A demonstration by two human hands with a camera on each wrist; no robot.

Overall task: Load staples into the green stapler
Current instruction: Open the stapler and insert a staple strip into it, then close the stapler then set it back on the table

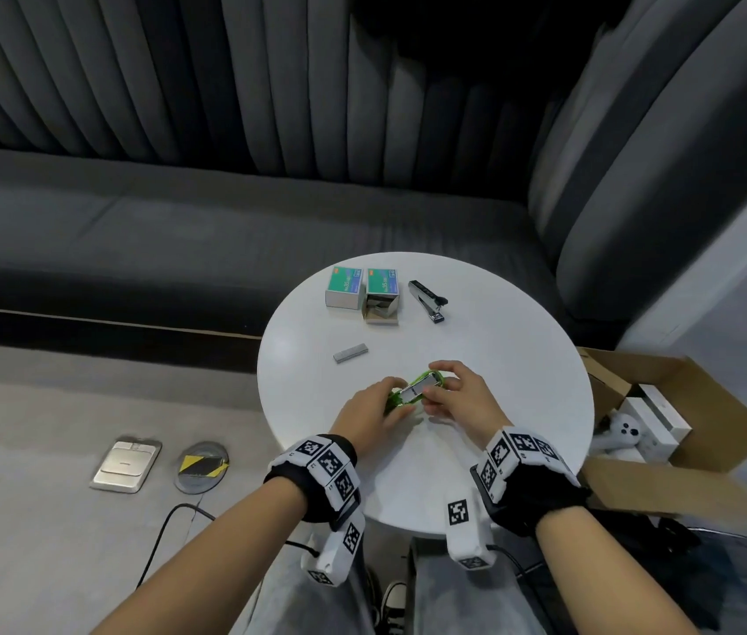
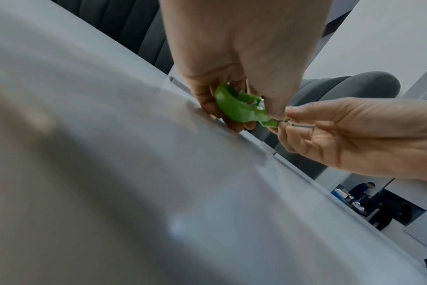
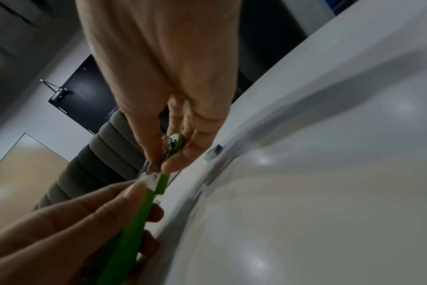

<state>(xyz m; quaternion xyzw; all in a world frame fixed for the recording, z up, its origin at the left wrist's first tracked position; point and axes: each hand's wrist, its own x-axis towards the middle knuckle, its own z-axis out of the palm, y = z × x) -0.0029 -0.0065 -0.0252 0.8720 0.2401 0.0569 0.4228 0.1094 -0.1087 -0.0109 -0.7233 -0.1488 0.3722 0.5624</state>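
Note:
The green stapler (image 1: 414, 390) is held low over the round white table (image 1: 500, 359), near its front edge, with its silver metal inside facing up. My left hand (image 1: 385, 401) grips the stapler's green body (image 2: 237, 108) from the left, fingers curled round it and fingertips touching the tabletop. My right hand (image 1: 442, 391) pinches the other end, thumb and fingers closed on the shiny metal part (image 3: 154, 169) beside the green shell (image 3: 137, 221). A loose grey strip of staples (image 1: 351, 352) lies on the table just beyond my hands, to the left.
At the table's far side stand a closed staple box (image 1: 344, 286), an opened staple box (image 1: 381, 297) and a black-and-silver stapler (image 1: 427, 301). An open cardboard box (image 1: 683, 428) sits on the floor to the right. A grey sofa (image 1: 179, 231) runs behind the table.

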